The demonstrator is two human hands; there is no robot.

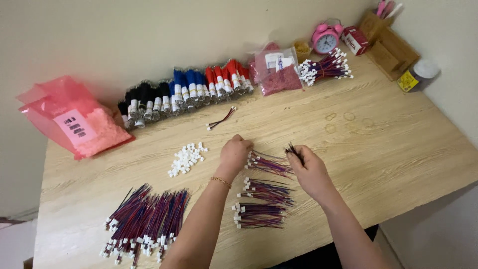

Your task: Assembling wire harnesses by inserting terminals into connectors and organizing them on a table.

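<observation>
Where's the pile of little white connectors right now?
In the head view, the white connectors lie loose on the wooden table, just left of the left hand and above the big wire pile.

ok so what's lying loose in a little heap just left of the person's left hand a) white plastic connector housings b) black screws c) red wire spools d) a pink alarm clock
a: a small heap of white connector housings lies on the wooden table just left of the left hand; the pink alarm clock stands far back by the wall.
</observation>
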